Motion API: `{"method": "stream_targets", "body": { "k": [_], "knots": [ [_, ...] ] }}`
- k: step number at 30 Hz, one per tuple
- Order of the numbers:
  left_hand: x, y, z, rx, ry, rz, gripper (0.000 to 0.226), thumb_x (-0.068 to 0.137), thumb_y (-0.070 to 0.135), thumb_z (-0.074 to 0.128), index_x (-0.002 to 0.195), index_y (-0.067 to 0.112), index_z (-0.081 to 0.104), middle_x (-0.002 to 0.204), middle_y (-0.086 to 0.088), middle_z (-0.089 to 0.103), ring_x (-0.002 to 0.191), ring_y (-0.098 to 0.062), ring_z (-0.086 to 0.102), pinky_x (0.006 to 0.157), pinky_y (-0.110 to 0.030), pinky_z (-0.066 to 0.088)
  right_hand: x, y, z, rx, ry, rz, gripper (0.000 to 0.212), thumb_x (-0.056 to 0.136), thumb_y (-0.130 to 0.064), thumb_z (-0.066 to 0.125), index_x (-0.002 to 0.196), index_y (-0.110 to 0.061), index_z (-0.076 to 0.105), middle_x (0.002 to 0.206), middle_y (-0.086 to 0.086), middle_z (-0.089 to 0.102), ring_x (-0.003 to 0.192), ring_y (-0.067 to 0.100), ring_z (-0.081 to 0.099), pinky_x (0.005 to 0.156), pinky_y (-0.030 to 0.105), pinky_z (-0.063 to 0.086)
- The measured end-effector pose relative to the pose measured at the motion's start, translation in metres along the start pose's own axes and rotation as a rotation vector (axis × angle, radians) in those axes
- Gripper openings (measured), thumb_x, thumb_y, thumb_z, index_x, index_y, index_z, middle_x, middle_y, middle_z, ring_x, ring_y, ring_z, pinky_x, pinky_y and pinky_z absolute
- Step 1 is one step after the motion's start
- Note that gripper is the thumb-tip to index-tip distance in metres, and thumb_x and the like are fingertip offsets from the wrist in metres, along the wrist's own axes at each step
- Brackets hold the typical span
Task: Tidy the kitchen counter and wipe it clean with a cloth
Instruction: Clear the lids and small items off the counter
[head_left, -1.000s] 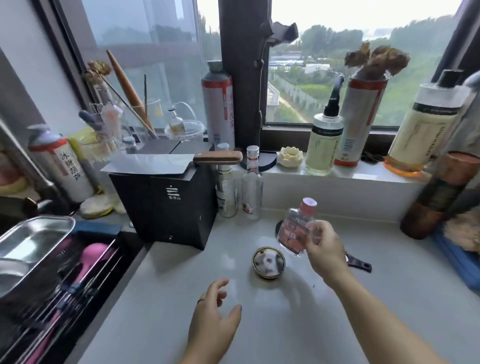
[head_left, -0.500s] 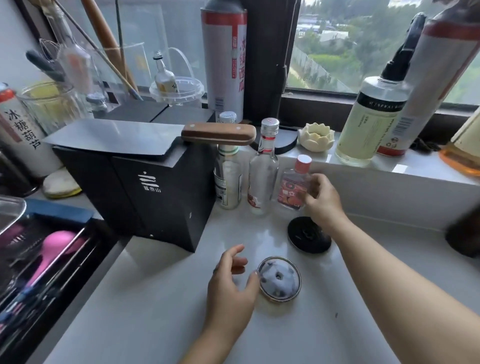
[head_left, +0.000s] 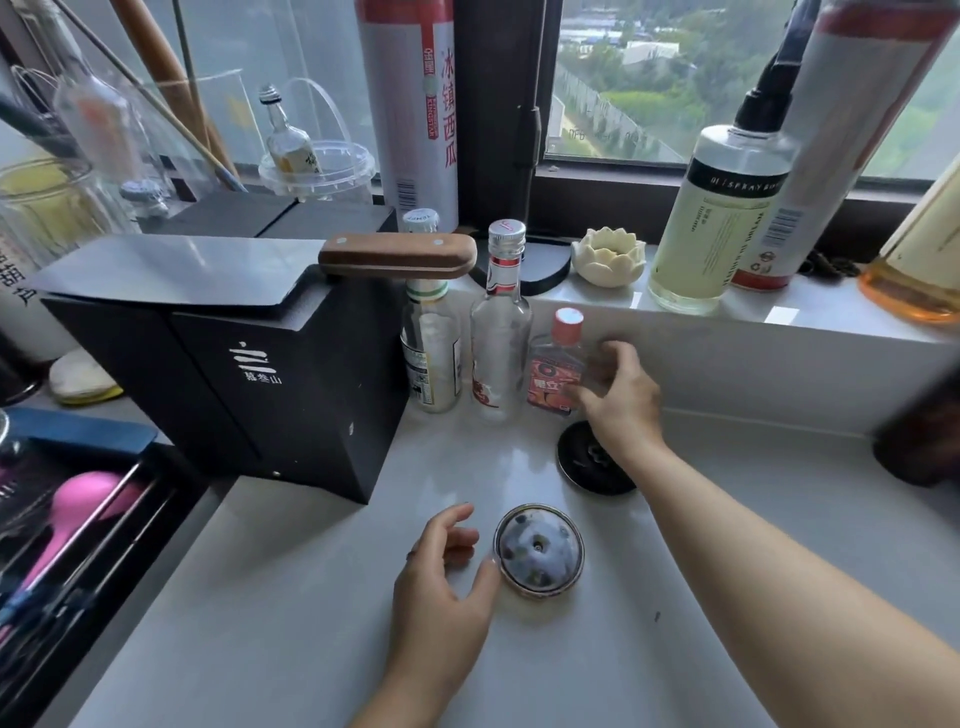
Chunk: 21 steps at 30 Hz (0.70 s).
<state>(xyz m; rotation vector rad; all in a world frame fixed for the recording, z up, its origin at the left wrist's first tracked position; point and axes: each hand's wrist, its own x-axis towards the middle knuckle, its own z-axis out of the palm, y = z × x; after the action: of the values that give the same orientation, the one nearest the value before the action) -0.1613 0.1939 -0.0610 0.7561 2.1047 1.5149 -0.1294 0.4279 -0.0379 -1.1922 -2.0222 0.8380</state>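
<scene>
Three small bottles now stand in a row at the back edge of the bench (head_left: 291, 613), right against the low wall under the window. The red-capped bottle (head_left: 555, 364) is the new one in that row. A second ago it was up in the air in the right hand, out over the middle of the bench. Now it stands down on the bench, just beside the tall clear bottle (head_left: 500, 332), which stands next to the green-label bottle (head_left: 431, 348) by the black box (head_left: 260, 374).

The right hand (head_left: 618, 400) is at the red-capped bottle, with its fingers spread. The fingertips look as if they touch the bottle's side, but the grip is loose and wide, not closed around it. I think the hand is letting go.

The left hand (head_left: 441, 582) has moved too. It was lying low near the front edge of the bench. Now it is right by the round lid (head_left: 539, 553) in the middle of the bench, with the thumb touching its rim. Its grip is half open and holds nothing yet.

So one thing is put away, and the lid looks like the next thing to move. The black round disc (head_left: 592, 462) also lies on the bench, partly under the right arm. No cloth is in view, so the wiping has not begun.
</scene>
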Motion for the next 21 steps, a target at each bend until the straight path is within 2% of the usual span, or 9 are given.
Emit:
{"method": "stream_targets", "body": {
  "k": [2,4,8,13,16,19,21],
  "knots": [
    [-0.002,0.001,0.0,-0.008,0.002,0.006,0.046,0.074,0.007,0.069,0.092,0.045,0.049,0.094,0.006,0.062,0.091,-0.009,0.059,0.076,-0.01,0.043,-0.004,0.006,-0.01,-0.09,-0.018,0.06,0.075,0.067,-0.03,0.079,0.127,-0.008,0.04,0.128,0.015,0.052,0.118,0.03,0.048,0.098,0.037,0.038],
    [-0.005,0.002,-0.001,-0.03,0.01,0.01,0.046,0.073,0.006,0.07,0.093,0.044,0.051,0.094,0.004,0.062,0.091,-0.01,0.06,0.08,-0.018,0.042,-0.014,0.017,-0.02,-0.25,-0.119,0.092,0.093,0.058,-0.044,0.08,0.132,-0.01,0.034,0.134,0.013,0.045,0.126,0.03,0.039,0.104,0.038,0.033],
    [-0.008,0.003,0.0,-0.039,0.017,0.016,0.047,0.073,0.004,0.069,0.093,0.043,0.051,0.093,0.003,0.063,0.09,-0.01,0.06,0.083,-0.024,0.041,-0.038,0.034,-0.022,-0.404,-0.343,0.101,0.107,0.047,-0.057,0.078,0.134,-0.015,0.031,0.136,0.011,0.043,0.127,0.03,0.036,0.106,0.038,0.032],
    [-0.011,0.009,0.003,-0.036,0.04,0.025,0.049,0.071,0.0,0.07,0.092,0.041,0.051,0.089,0.003,0.063,0.088,-0.017,0.06,0.082,-0.028,0.043,-0.045,0.032,-0.019,-0.336,-0.268,0.042,0.1,0.052,-0.049,0.079,0.133,-0.014,0.032,0.133,0.009,0.045,0.123,0.029,0.036,0.102,0.035,0.031],
    [-0.011,0.017,0.005,-0.019,0.03,0.035,0.049,0.072,0.002,0.069,0.092,0.042,0.05,0.094,0.004,0.063,0.093,-0.01,0.058,0.084,-0.029,0.04,-0.049,0.03,-0.03,-0.238,-0.205,0.029,0.097,0.053,-0.043,0.08,0.132,-0.014,0.033,0.132,0.009,0.047,0.122,0.029,0.037,0.101,0.034,0.033],
    [-0.009,0.028,0.011,0.016,0.034,0.079,0.045,0.074,0.006,0.067,0.095,0.041,0.049,0.103,0.004,0.06,0.098,-0.009,0.053,0.084,-0.024,0.034,-0.055,0.03,-0.05,-0.153,-0.115,0.022,0.092,0.054,-0.04,0.082,0.13,-0.015,0.037,0.129,0.005,0.05,0.119,0.026,0.04,0.098,0.032,0.034],
    [-0.006,0.04,0.019,0.021,0.031,0.118,0.044,0.075,0.007,0.066,0.095,0.042,0.048,0.105,0.005,0.057,0.101,-0.009,0.051,0.08,-0.016,0.035,-0.057,0.031,-0.068,-0.102,-0.055,0.017,0.092,0.052,-0.038,0.084,0.128,-0.015,0.038,0.126,0.004,0.052,0.117,0.024,0.041,0.094,0.026,0.034]
  ]
}}
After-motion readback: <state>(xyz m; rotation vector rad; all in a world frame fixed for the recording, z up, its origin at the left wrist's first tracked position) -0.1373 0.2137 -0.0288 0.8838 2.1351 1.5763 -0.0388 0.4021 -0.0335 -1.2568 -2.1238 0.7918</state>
